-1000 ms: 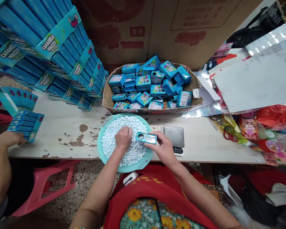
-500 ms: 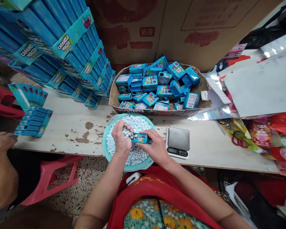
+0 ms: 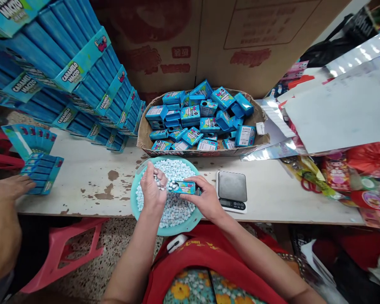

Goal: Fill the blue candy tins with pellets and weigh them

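Note:
My left hand is cupped around a small heap of pale candies, its fingers curled up. My right hand grips one end of a blue candy tin that lies level, printed "Caramelo Macizo". Its other end points at my left palm, and a few white candies show at the opening there. Both hands are over a light-green basin filled with pale blue and white candies.
Behind the basin, a cut-down carton holds many blue tins. A digital scale stands at right. Stacked display boxes rise at left. Another person's hand touches a small display box. Packaging and papers crowd the right side.
My left hand has drawn slightly away from the tin's end, so more of the tin shows. The other person's hand has moved right onto the small display box. The view has shifted a little.

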Demonstrator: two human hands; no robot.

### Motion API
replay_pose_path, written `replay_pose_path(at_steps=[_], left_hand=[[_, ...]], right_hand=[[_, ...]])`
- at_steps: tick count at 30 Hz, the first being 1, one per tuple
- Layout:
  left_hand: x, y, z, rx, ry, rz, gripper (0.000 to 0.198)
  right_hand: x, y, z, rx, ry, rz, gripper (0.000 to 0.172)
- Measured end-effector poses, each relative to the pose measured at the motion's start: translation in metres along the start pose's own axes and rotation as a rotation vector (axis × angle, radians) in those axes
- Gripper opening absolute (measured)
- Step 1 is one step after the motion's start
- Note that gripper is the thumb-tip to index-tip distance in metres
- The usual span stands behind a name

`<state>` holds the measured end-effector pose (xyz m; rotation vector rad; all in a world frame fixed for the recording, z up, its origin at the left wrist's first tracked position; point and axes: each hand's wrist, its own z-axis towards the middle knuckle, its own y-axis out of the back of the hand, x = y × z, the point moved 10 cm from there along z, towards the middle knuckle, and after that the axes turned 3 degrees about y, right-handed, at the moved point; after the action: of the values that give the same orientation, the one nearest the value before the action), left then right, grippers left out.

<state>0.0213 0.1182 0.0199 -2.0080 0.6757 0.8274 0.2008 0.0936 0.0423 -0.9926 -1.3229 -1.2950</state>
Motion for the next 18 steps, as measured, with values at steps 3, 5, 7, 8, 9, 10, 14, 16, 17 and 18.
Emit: replay_pose_path(at_steps=[3,5,7,8,9,10,14,16,17,18], left_hand=[[0.007,0.019,0.011,-0.088,-0.083,0.069,0.043],[0.012,0.037,0.017,-0.175,-0.166,0.160,0.039],[0.016,0.052,0.021,-0.252,-0.244,0.302,0.038],[0.017,0.057,0.022,-0.272,-0.276,0.389,0.038],[0.017,0.058,0.023,-0.273,-0.306,0.483,0.037],[0.017,0.058,0.023,-0.260,-0.334,0.576,0.035],[0.011,0.051,0.020,-0.202,-0.404,0.797,0.025],[0.006,0.049,0.017,-0.200,-0.436,0.838,0.024],[0.003,0.047,0.016,-0.200,-0.455,0.858,0.024],[-0.001,0.042,0.017,-0.199,-0.480,0.881,0.024]], right_hand=[[0.002,0.006,0.004,0.007,0.031,0.040,0.036],[0.003,0.007,0.008,0.011,0.057,0.044,0.036],[0.001,0.004,0.013,0.023,0.076,0.042,0.034],[0.000,0.002,0.015,0.032,0.083,0.043,0.034],[0.000,0.001,0.017,0.040,0.088,0.045,0.034],[0.000,-0.001,0.018,0.045,0.094,0.044,0.034],[0.007,0.001,0.020,0.060,0.099,0.030,0.032],[0.007,0.008,0.020,0.071,0.075,0.054,0.034],[0.006,0.013,0.019,0.076,0.055,0.076,0.035],[0.002,0.021,0.017,0.077,0.032,0.093,0.037]])
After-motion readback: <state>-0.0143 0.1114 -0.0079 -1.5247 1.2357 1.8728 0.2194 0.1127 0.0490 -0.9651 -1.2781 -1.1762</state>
